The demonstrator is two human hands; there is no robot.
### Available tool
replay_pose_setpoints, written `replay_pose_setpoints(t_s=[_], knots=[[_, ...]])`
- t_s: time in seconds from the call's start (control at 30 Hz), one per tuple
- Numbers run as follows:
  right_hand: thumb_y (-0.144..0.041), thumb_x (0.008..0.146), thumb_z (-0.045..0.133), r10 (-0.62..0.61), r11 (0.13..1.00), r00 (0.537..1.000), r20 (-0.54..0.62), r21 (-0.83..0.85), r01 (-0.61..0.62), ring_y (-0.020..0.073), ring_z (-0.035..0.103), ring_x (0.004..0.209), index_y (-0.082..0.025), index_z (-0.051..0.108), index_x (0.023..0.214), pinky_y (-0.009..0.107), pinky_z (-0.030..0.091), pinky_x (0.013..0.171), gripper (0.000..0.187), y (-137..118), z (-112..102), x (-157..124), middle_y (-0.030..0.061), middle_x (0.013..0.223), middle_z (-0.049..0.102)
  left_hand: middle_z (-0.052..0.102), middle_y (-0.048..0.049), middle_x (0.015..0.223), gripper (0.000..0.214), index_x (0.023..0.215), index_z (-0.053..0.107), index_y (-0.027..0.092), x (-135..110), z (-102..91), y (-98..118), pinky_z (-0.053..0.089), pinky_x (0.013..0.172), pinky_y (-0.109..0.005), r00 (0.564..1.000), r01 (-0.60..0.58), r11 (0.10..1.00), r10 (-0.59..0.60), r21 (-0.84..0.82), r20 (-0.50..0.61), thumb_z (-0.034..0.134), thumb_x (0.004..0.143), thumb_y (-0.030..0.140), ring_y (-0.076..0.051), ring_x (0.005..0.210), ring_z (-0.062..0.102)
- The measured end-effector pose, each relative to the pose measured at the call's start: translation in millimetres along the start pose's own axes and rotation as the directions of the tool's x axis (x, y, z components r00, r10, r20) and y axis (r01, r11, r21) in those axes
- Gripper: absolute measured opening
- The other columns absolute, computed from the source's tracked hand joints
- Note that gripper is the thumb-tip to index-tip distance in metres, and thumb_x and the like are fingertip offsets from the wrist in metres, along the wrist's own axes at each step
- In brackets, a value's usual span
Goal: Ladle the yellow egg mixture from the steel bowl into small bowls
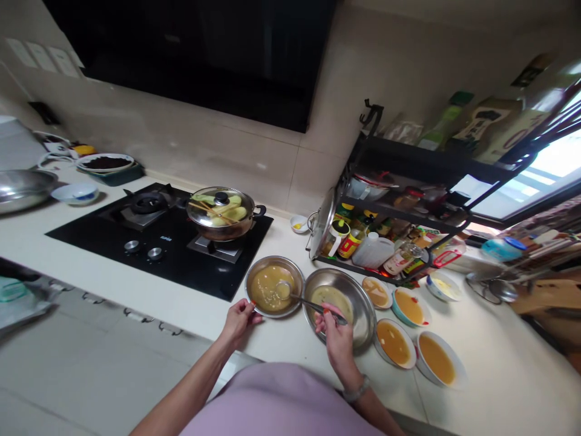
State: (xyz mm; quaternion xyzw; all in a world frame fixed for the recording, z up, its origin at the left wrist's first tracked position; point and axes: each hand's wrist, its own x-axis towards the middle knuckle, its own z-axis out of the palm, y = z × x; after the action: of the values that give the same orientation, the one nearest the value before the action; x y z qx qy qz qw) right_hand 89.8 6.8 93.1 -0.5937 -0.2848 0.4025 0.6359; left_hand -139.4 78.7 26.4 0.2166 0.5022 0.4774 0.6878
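My left hand [239,322] pinches the near-left rim of a metal bowl [250,301] that rests on the counter and holds yellowish-brown liquid [267,281]. In my right hand [336,339] is the handle of a metal ladle [304,301]. The ladle's round head dips into that liquid, at the right side of the bowl. Below the right hand and the handle stands a wider metal basin [363,306] with a shallow layer of similar liquid in it; my hand and the handle cover part of it.
Several bowls of orange-brown liquid, one of them a white bowl [459,370], stand to the right. Behind them is a black rack [390,213] of bottles. A lidded pan [220,233] sits on the black stove [181,266], and a small white bowl [299,224] is near the wall.
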Motion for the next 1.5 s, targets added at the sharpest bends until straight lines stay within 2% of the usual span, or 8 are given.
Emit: replay_pose_setpoints(t_s=[0.37,0.67,0.77,0.87,0.97,1.07,1.17,1.5], knots=[[-0.039,0.067,0.074,0.063,0.989,0.991,-0.12,0.143,-0.046,0.0216,0.063,0.057,-0.017,0.064,0.091,0.031,0.048,0.049,0.034,-20,-22,-3,0.0067,0.066,0.069,0.054,0.0069,0.044,0.046,0.057,0.042,0.019,1,-0.2,0,0.056,0.05,-0.023,1.0,0.003,1.0,-0.003,0.003,-0.009,0.084,0.054,0.037,-0.009,0.044,0.058],[-0.039,0.068,0.074,-0.093,0.995,0.963,-0.254,0.012,0.1,0.0222,0.062,0.058,-0.019,0.066,0.089,0.033,0.048,0.051,0.031,-44,-77,-4,0.0092,0.069,0.071,0.054,0.0066,0.048,0.043,0.059,0.04,0.02,-1,1.5,2,0.056,0.052,-0.023,1.0,0.021,0.999,-0.021,0.025,-0.016,0.081,0.061,0.031,-0.01,0.046,0.06],[-0.043,0.068,0.074,-0.162,0.984,0.942,-0.293,-0.126,0.13,0.0204,0.06,0.053,-0.017,0.066,0.091,0.034,0.05,0.05,0.036,-40,-91,-8,0.0075,0.066,0.07,0.054,0.0061,0.048,0.042,0.059,0.04,0.02,-1,1.6,3,0.057,0.052,-0.023,0.999,0.027,0.999,-0.027,0.03,-0.023,0.08,0.063,0.03,-0.01,0.046,0.06],[-0.046,0.072,0.071,-0.276,0.926,0.937,-0.215,-0.319,0.2,0.0199,0.059,0.051,-0.017,0.07,0.093,0.036,0.052,0.054,0.037,-34,-99,-15,0.0038,0.06,0.066,0.053,0.0065,0.048,0.042,0.059,0.041,0.019,-1,1.1,3,0.057,0.052,-0.024,1.0,0.024,1.0,-0.024,0.02,-0.015,0.081,0.062,0.03,-0.01,0.046,0.06],[-0.043,0.075,0.069,-0.395,0.825,0.919,-0.009,-0.442,0.351,0.0194,0.06,0.053,-0.021,0.074,0.091,0.036,0.053,0.056,0.028,-32,-101,-24,0.0056,0.068,0.068,0.053,0.0068,0.048,0.042,0.058,0.041,0.019,-1,0.4,3,0.057,0.052,-0.024,1.0,0.024,1.0,-0.024,0.016,-0.008,0.081,0.061,0.03,-0.01,0.046,0.06],[-0.034,0.078,0.066,-0.491,0.732,0.859,0.144,-0.467,0.496,0.02,0.063,0.06,-0.023,0.075,0.093,0.036,0.054,0.057,0.021,-36,-95,-32,0.0092,0.083,0.07,0.053,0.0067,0.048,0.042,0.058,0.041,0.019,-1,0.3,2,0.057,0.052,-0.023,1.0,0.019,1.0,-0.019,0.018,-0.008,0.082,0.061,0.03,-0.01,0.047,0.06],[-0.026,0.084,0.061,-0.533,0.718,0.825,0.189,-0.415,0.559,0.018,0.062,0.059,-0.024,0.074,0.101,0.034,0.055,0.058,0.022,-38,-78,-36,0.0079,0.083,0.069,0.052,0.0072,0.046,0.043,0.058,0.041,0.019,-1,1.1,2,0.056,0.051,-0.023,1.0,0.011,1.0,-0.011,0.007,-0.011,0.082,0.06,0.031,-0.01,0.046,0.06],[-0.037,0.089,0.055,-0.341,0.857,0.873,0.349,-0.266,0.441,0.0151,0.061,0.06,-0.021,0.073,0.102,0.027,0.055,0.052,0.028,-1,-4,-13,0.0072,0.085,0.066,0.049,0.0088,0.044,0.045,0.057,0.041,0.019,-4,2.4,3,0.057,0.052,-0.023,1.0,-0.011,1.0,0.011,-0.006,0.008,0.084,0.057,0.033,-0.008,0.045,0.056]])
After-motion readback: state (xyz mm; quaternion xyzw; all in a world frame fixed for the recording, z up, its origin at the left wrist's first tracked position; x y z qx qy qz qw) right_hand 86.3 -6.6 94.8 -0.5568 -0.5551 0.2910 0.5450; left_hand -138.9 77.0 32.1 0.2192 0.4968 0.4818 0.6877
